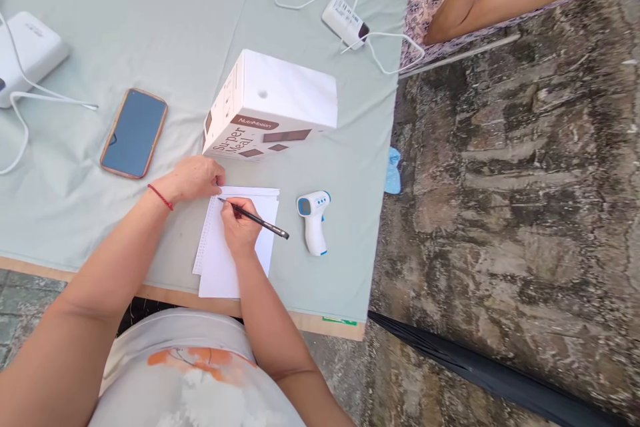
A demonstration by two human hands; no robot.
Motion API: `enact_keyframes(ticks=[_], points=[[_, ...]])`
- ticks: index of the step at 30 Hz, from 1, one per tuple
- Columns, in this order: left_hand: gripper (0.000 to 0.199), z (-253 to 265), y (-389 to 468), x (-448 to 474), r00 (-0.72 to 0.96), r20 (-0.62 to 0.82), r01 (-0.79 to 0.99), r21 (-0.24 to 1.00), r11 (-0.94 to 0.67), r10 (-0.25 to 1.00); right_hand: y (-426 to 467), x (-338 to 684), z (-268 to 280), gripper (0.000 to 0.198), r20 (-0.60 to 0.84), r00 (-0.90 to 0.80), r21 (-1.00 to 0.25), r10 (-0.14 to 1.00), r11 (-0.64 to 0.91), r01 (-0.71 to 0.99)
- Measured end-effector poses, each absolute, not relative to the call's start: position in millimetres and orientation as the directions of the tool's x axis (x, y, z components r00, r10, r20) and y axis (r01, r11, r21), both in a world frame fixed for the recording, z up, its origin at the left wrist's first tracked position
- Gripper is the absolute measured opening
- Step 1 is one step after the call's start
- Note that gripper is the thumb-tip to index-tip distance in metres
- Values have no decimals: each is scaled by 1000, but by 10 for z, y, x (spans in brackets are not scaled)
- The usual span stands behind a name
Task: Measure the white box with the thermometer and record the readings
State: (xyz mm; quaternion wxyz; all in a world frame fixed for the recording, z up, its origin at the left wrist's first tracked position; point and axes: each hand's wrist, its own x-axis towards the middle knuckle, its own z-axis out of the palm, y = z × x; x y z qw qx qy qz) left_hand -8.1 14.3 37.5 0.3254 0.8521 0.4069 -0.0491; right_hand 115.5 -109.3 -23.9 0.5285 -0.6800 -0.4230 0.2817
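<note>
The bracelet (161,197) is red (seemingly braided); the shirt (195,377), orange-printed white.

We see a slim black pen (270,227) slanting, its tip near the upper left of overlapping white papers (220,283) lying flat before us; their left strip seemingly bears small, unreadable marks.

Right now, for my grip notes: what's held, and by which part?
The right hand holds a black pen near its tip; whether the left hand grips paper is unclear.
</note>
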Motion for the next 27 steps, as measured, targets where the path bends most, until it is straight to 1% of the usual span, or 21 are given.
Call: enact_keyframes(ticks=[11, 22, 27], points=[[20, 382, 147, -81, 671, -327, 716, 519, -466, 666, -1098, 1160, -232, 11, 69, 476, -945, 877, -95, 313], [21, 376, 148, -84, 681, -322, 710, 508, -487, 658, -1095, 1154, -220, 12, 71, 500, -956, 863, -85, 282], [19, 374, 153, -89, 682, -325, 710, 509, -486, 656, -1097, 1160, -229, 12, 64, 505, -948, 860, -106, 301]])
